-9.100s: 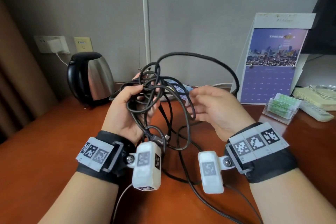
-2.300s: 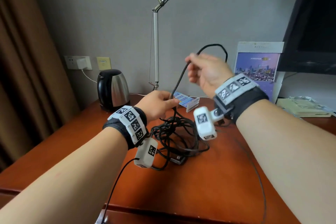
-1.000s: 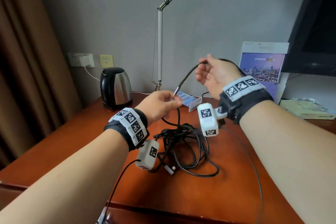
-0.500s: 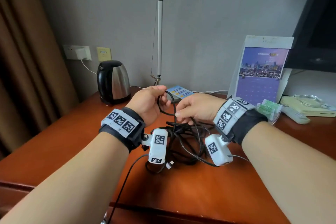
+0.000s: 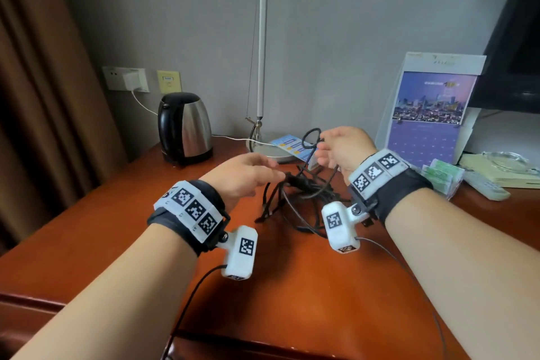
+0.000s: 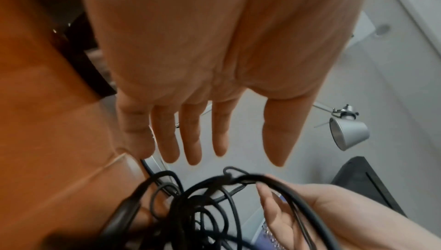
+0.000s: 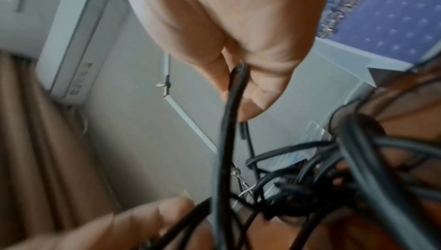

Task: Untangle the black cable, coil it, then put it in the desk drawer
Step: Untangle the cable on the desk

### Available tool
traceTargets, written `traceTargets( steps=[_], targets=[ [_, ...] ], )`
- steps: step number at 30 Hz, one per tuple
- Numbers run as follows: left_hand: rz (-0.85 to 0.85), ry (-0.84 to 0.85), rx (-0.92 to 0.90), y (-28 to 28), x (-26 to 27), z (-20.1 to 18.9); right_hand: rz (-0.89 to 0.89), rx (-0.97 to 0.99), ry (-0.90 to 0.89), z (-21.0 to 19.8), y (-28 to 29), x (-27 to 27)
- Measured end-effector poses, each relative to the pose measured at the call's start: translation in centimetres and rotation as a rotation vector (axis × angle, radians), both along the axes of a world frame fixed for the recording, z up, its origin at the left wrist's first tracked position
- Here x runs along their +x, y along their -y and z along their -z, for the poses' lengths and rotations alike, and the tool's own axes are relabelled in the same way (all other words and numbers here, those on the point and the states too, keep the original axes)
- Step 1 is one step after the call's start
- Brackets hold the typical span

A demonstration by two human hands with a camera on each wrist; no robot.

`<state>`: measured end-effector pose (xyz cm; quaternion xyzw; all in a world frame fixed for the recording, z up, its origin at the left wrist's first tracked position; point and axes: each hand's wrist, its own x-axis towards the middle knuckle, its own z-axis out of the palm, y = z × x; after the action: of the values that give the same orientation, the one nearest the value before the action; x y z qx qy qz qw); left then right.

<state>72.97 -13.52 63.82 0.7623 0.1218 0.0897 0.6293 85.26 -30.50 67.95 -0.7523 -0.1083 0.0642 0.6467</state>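
The black cable (image 5: 302, 185) lies as a tangled heap on the brown desk (image 5: 263, 286), between my two hands. My right hand (image 5: 324, 149) is raised over the heap and pinches a small loop of it. The right wrist view shows a strand (image 7: 226, 141) running down from between thumb and finger of that hand (image 7: 243, 91). My left hand (image 5: 271, 172) reaches in from the left with its fingers straight. In the left wrist view those fingers (image 6: 190, 141) hover just above the heap (image 6: 203, 207) and hold nothing. No drawer is in view.
A steel kettle (image 5: 184, 126) stands at the back left, a desk lamp (image 5: 261, 67) behind the heap. A card stand (image 5: 292, 145) and a purple calendar (image 5: 429, 114) stand further back. Green packets (image 5: 444, 175) and a remote (image 5: 485, 185) lie at right.
Half a second ago both hands held a loop together. My left hand has let go and straightened its fingers, while the right hand has risen slightly with the loop.
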Motion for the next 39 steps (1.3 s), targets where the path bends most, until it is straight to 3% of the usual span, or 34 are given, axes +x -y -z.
traceTargets(
  steps=[3, 6, 10, 14, 18, 21, 24, 30, 35, 39],
  targets=[
    [0.045, -0.078, 0.065, 0.1, -0.1, 0.6, -0.066, -0.169, -0.044, 0.1, 0.6, 0.4],
    [0.048, -0.144, 0.158, -0.1, 0.2, 1.5, -0.064, -0.547, 0.139, -0.7, 0.9, -1.2],
    [0.029, -0.136, 0.080, -0.4, 1.4, 2.7, -0.167, -0.637, 0.308, -1.1, 0.6, -4.2],
    [-0.024, -0.115, 0.018, -0.6, 2.2, 2.9, -0.359, -0.808, 0.332, 0.2, -0.1, -5.4],
    [-0.024, -0.189, -0.189, -0.5, 2.5, 2.8, -0.428, -0.828, 0.285, 2.0, -0.6, -5.3],
    [0.071, -0.121, -0.470, -1.0, 3.0, 3.4, -0.411, -0.867, 0.299, 2.9, -1.0, -5.0],
    [0.054, -0.018, -0.611, -1.3, 2.9, 4.1, -0.414, -0.907, 0.311, 3.5, -1.5, -4.8],
    [-0.050, 0.105, -0.591, -1.7, 2.4, 3.9, -0.337, -0.912, 0.286, 3.8, -1.6, -3.8],
    [-0.120, 0.173, -0.480, -2.3, 2.0, 3.7, -0.375, -1.006, 0.268, 4.1, -1.6, -2.8],
    [-0.195, 0.254, -0.519, -2.3, 1.9, 3.5, -0.421, -1.011, 0.246, 4.4, -1.7, -2.2]
  ],
)
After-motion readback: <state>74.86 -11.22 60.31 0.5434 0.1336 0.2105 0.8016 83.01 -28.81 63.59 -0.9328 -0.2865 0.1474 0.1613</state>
